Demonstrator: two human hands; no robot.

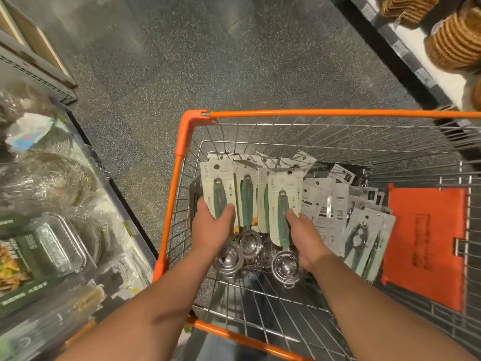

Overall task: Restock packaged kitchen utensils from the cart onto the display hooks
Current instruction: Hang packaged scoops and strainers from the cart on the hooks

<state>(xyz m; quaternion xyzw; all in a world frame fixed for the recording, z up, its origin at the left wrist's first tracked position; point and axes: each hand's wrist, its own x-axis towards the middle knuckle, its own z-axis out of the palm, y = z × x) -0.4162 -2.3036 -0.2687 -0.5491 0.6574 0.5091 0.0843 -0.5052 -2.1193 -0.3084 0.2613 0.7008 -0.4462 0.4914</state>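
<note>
An orange-rimmed wire cart stands below me, and both my arms reach into it. Several carded utensils with green handles and steel bowls lie fanned in its left half. My left hand grips the leftmost carded scoop, thumb across the green handle. My right hand holds another carded scoop from its right side, thumb on the card. Between them lies a third scoop pack. A heap of grey and white carded packs and carded green-handled crackers fills the cart's right half.
An orange plastic seat flap stands at the cart's right end. A shelf with foil trays and wrapped glassware runs along the left. Woven baskets sit on a shelf at top right. Speckled dark floor stretches ahead.
</note>
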